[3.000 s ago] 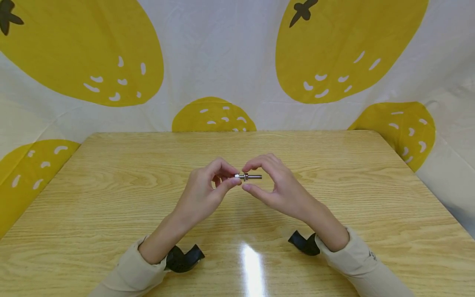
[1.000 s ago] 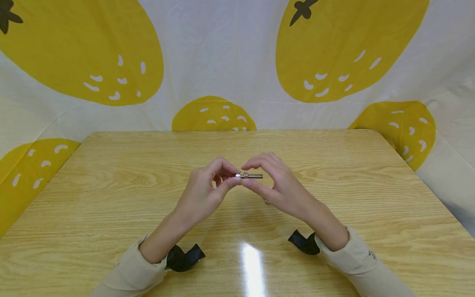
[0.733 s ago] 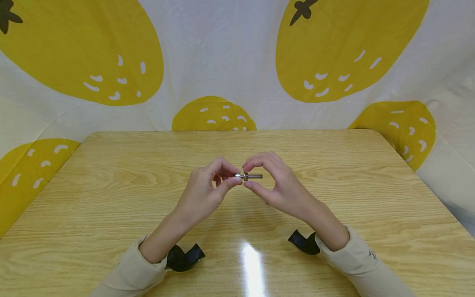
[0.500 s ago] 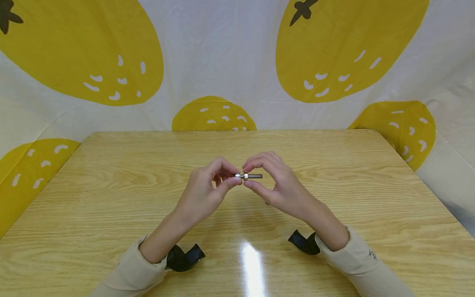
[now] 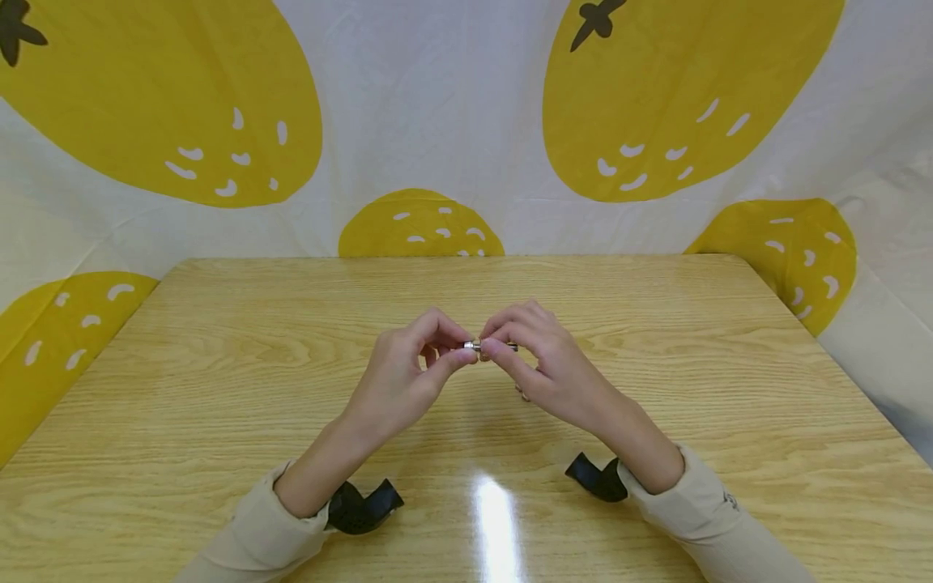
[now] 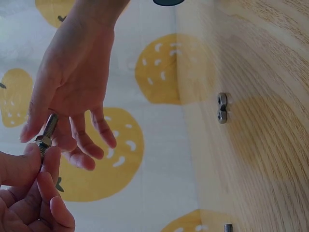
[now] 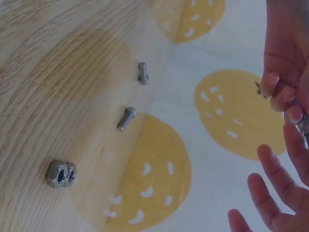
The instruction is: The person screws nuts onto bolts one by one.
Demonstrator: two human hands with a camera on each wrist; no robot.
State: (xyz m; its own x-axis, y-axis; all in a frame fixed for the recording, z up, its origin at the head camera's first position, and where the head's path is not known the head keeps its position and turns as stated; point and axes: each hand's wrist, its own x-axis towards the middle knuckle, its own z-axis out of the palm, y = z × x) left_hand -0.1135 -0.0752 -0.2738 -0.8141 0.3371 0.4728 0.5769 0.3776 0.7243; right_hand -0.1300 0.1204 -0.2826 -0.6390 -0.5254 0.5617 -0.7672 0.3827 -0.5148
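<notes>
My left hand (image 5: 401, 372) pinches the head end of a metal bolt (image 5: 469, 346) between thumb and forefinger, its shaft pointing right. Threaded partway along that shaft is a hex nut (image 6: 43, 140), clearest in the left wrist view. My right hand (image 5: 557, 372) pinches the nut with thumb and forefinger; in the head view its thumb covers most of the nut and part of the shaft. The other right fingers are spread loosely in the left wrist view. Both hands are held above the wooden table (image 5: 656, 324).
Two loose nuts (image 7: 57, 175) sit side by side on the tabletop in the right wrist view. Beyond them lie two bolts, one nearer (image 7: 126, 119) and one farther (image 7: 143, 73). A yellow-patterned cloth (image 5: 437, 121) hangs behind the table. Black wrist mounts show below each hand.
Across the earlier frames, my right thumb and forefinger shift repeatedly around the nut. Since half a second ago the thumb has moved up across it, covering more of the shaft. My left hand stays put.
</notes>
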